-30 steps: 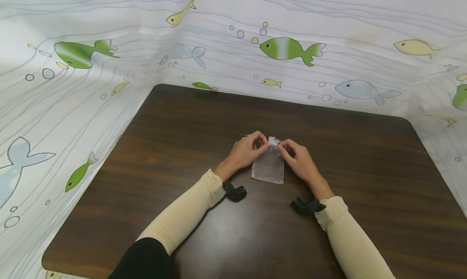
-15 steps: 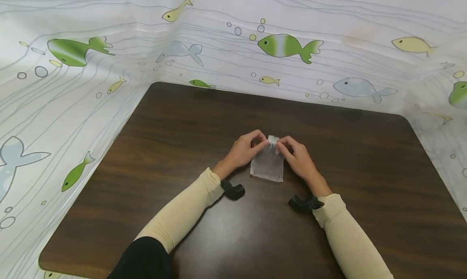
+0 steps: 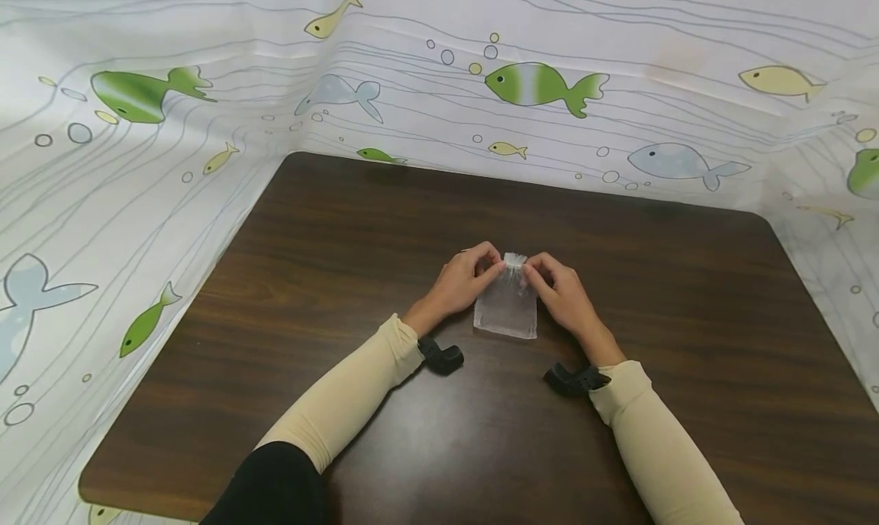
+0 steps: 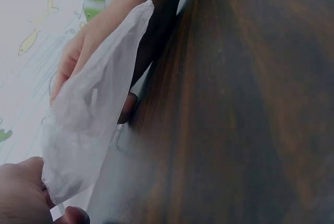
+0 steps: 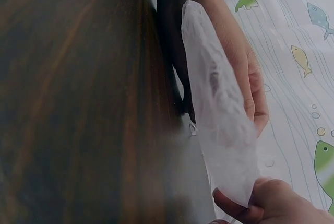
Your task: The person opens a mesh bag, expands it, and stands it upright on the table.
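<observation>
Pinching at either side of the neck, the left hand (image 3: 463,282) and the right hand (image 3: 566,296) hold a small sheer white bag (image 3: 507,311) between them near the middle of the dark brown worktop (image 3: 330,235). The fingers of both are bent and close on the fabric just below its ruffled top, thumbs on the near side. The neck is gathered into puckers, and the wider body spreads below it toward the person, ending in a straight bottom edge. Whether that edge touches the worktop is hard to judge, since both wrist views see the bag at a steep slant. Cream sleeves (image 3: 346,395) cover the forearms, with a black sleeve (image 3: 275,483) above the left one, and a black strap (image 3: 442,357) sits at the left wrist. Behind the worktop rises a white sheet (image 3: 426,120) printed with green, yellow and pale blue fish.
</observation>
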A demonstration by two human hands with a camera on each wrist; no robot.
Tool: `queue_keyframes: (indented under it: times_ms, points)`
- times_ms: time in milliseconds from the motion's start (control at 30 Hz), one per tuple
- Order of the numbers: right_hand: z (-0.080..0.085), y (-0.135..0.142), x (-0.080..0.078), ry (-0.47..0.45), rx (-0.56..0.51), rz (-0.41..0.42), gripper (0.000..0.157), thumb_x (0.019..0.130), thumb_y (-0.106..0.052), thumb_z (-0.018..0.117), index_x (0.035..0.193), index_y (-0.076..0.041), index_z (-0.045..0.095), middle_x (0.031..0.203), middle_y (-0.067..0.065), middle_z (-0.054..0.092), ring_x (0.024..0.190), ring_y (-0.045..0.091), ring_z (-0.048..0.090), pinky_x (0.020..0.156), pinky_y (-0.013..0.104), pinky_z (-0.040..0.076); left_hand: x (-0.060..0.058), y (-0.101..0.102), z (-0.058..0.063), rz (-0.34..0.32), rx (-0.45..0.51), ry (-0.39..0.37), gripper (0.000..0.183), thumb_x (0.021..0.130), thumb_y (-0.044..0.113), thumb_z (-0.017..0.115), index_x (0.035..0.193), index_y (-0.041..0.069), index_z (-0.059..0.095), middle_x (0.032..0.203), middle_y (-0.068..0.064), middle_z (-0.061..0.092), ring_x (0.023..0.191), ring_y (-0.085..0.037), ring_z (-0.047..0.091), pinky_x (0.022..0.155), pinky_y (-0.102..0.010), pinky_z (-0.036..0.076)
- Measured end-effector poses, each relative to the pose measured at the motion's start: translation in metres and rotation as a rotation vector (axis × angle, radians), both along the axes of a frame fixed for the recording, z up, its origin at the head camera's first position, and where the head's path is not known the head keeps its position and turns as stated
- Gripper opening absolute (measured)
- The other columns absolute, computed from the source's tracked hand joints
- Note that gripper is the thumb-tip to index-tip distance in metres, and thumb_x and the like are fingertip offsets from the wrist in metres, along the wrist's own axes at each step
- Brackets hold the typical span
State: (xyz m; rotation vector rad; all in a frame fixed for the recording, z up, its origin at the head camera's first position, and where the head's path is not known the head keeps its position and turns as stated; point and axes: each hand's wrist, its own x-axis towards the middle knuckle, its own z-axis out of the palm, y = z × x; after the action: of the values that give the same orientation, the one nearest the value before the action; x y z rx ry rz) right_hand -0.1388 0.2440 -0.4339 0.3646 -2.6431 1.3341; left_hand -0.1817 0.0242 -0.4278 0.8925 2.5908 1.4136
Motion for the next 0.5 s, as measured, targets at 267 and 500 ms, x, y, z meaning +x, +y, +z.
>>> queue_keyframes:
  times_ms: [267, 500]
  points:
    - [0.029, -0.013, 0.015, 0.011, -0.024, 0.013, 0.011, 0.106, -0.003, 0.056, 0.104, 0.005, 0.064, 0.083, 0.021, 0.066, 0.067, 0.003, 0.049, 0.064, 0.024, 0.042, 0.0, -0.001, 0.0, 0.002, 0.004, 0.003, 0.015, 0.108, 0.029, 0.06, 0.107, 0.015, 0.063, 0.083, -0.001, 0.061, 0.069, -0.012, 0.051, 0.061, -0.023, 0.037]
    - [0.029, -0.014, 0.014, 0.014, -0.049, 0.001, 0.013, 0.106, -0.005, 0.057, 0.101, 0.005, 0.063, 0.08, 0.022, 0.064, 0.066, 0.004, 0.046, 0.064, 0.025, 0.039, 0.0, -0.001, 0.0, 0.004, 0.01, -0.006, 0.014, 0.108, 0.028, 0.059, 0.106, 0.015, 0.063, 0.08, -0.001, 0.059, 0.068, -0.012, 0.051, 0.06, -0.023, 0.037]
